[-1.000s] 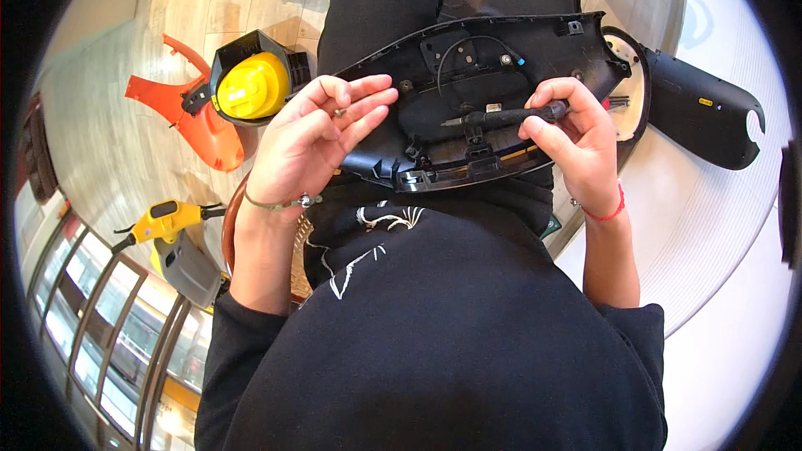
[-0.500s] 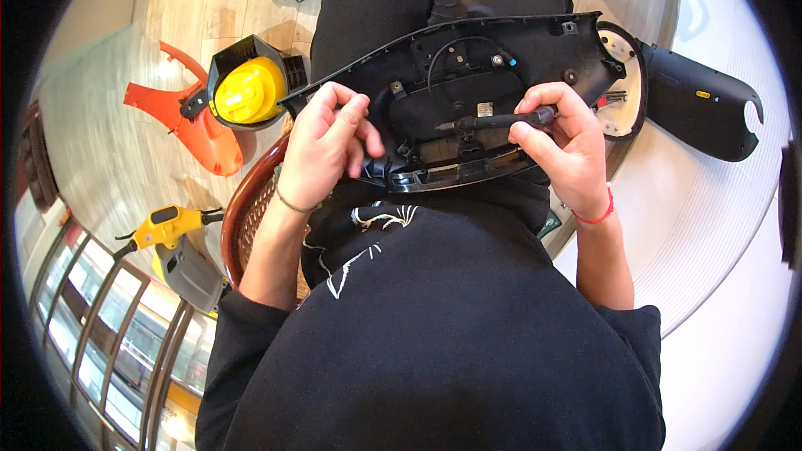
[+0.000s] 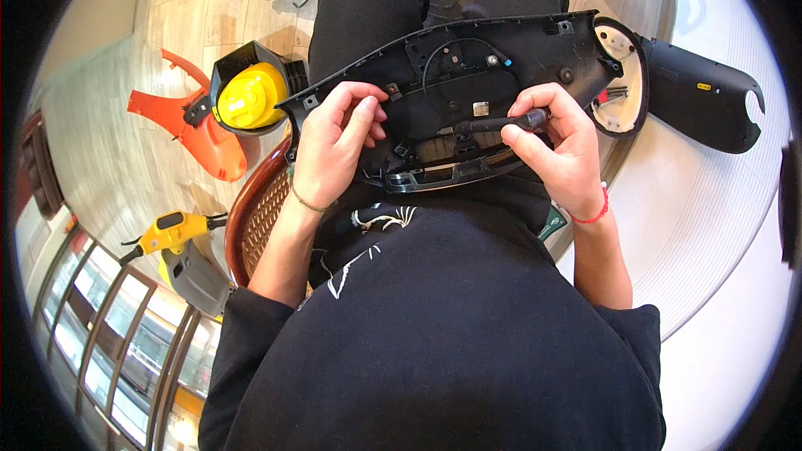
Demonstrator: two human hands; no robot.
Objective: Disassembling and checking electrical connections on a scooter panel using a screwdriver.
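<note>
Across my lap lies a long black plastic cover panel, its hollow inner side facing up, with a thin black cable and small clips inside. My right hand grips a black screwdriver by its handle; the thin shaft points left over the panel's opening. At the panel's left end my left hand has its fingers curled, thumb and index fingertips close together beside a small screw post. Whether something small sits between those fingertips is too hidden to tell.
On the white table at right are a cream-lined black tray and a flat black cover. An orange panel, a yellow part and a yellow-grey scooter piece lie left. A woven chair edges my left arm.
My left hand has shifted slightly up and right, its fingertips now at the screw post. The right hand still holds the screwdriver in nearly the same place.
</note>
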